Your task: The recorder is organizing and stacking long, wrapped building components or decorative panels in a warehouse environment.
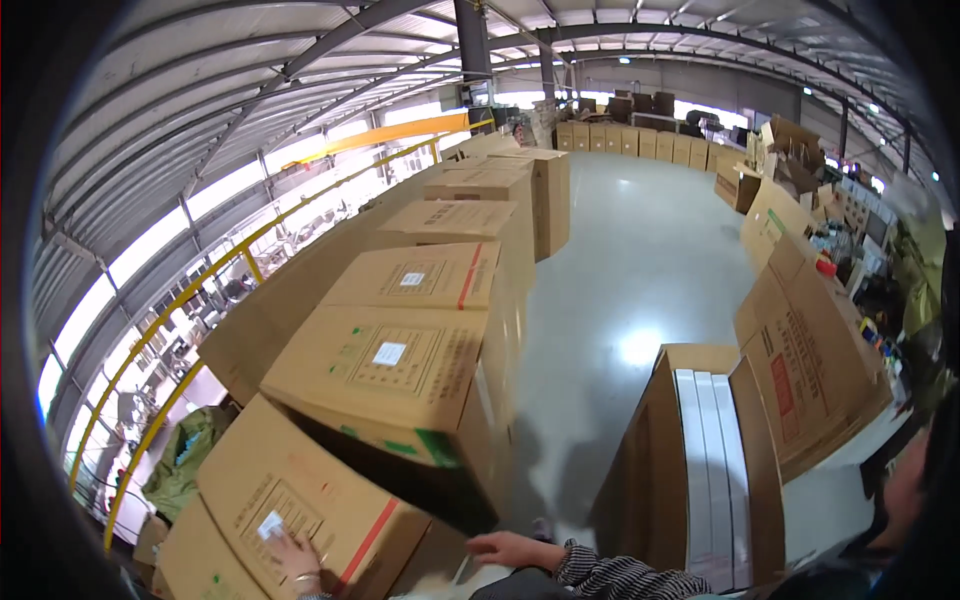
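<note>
The left hand (296, 556) lies flat, fingers spread, on the top of the nearest box (300, 510), close to its white label and red tape stripe; it presses rather than grips. The right hand (512, 548), in a striped sleeve, reaches toward the dark gap under the next box (390, 375), fingers loosely apart and holding nothing that shows. That second box sits higher and overlaps the near one, and behind it a long row of boxes (470, 215) runs away along the yellow railing (190, 300) at the left. To the right of the hands stands an open carton (660, 470) with grey-white panels (715, 470) on edge inside it, its flaps up; further right a flattened carton (810, 370) leans against cluttered shelving. The grey floor (620, 250) stretches to more boxes against the far wall. As a judgement, the row looks largely built and taped, with the near box being settled into line at its end, while the open carton is packed but not closed.
</note>
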Tool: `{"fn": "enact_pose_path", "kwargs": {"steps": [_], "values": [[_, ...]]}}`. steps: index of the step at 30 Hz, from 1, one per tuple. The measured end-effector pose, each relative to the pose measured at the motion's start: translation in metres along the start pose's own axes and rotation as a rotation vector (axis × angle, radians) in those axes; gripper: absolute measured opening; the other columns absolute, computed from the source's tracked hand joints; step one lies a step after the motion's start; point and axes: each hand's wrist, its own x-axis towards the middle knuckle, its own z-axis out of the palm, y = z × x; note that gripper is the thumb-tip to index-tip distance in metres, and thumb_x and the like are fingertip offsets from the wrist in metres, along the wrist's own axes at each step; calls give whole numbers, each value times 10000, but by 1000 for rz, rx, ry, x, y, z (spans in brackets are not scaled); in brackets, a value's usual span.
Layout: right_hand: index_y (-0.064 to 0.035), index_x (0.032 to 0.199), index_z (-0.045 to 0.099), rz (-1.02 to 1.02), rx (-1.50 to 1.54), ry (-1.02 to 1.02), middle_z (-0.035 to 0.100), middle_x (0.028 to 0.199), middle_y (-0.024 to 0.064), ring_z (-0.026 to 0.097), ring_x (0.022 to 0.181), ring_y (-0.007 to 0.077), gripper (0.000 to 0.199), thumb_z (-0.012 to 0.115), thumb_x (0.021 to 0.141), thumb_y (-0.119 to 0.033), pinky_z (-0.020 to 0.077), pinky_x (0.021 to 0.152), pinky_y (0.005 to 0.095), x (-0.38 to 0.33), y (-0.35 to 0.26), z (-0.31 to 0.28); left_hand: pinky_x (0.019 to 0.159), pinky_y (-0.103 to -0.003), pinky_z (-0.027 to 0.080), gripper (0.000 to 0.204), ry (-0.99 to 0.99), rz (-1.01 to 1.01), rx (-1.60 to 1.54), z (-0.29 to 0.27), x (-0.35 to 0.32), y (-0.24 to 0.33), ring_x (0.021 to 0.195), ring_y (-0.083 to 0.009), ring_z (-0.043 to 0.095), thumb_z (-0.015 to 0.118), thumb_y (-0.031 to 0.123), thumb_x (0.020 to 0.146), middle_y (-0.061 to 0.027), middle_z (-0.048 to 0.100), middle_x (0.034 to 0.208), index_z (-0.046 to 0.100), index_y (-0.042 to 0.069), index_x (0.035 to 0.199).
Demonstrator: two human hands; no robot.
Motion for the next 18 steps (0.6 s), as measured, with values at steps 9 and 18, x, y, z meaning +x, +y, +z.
{"fn": "enact_pose_path", "kwargs": {"steps": [9,18], "values": [[-21,1308,584,337,218,442,676,1195,91,622,1107,157,444,643,950,-276,486,956,301,-13,113,-275,1015,-456,430,765,-27,-363,-386,-33,131,139,1195,-373,553,483,661,909,-212,593,1293,514,76,1401],[5,1217,649,504,308,1030,708,1097,78,649,1008,132,367,691,922,-209,518,893,279,-98,185,-506,1152,-636,97,801,-32,918,-610,-110,227,756,1475,-457,107,795,399,752,-276,221,1573,476,130,1435]]}}
